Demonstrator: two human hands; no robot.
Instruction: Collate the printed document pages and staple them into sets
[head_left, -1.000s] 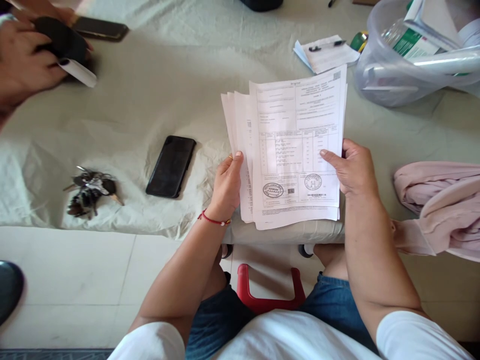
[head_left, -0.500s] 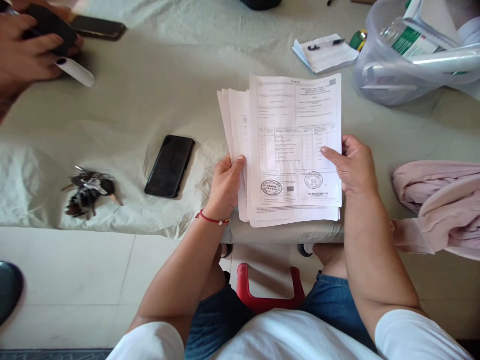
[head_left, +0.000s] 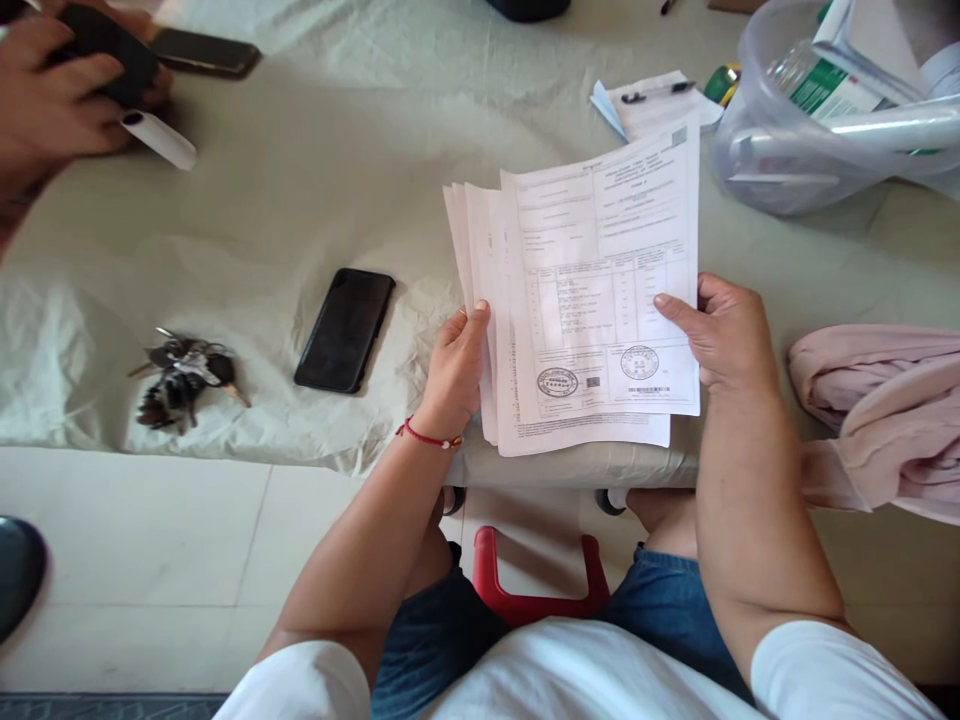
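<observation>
On the table [head_left: 315,180], a phone [head_left: 344,330] lies left of the papers [head_left: 592,300] — keys [head_left: 180,375] further left, a tub [head_left: 795,130] behind right, a cloth [head_left: 885,410] at right.

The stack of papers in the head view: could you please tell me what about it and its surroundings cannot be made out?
- Stack of papers: printed text and stamps too small to read; lower sheets covered by the top sheet.
- Left hand: fingers hidden behind the stack.
- Right hand: fingers hidden under the sheets.
- Plastic bin: cut off by the right edge; contents unclear.
- Another person's hands: cut off at the left edge; dark object held unclear.
</observation>
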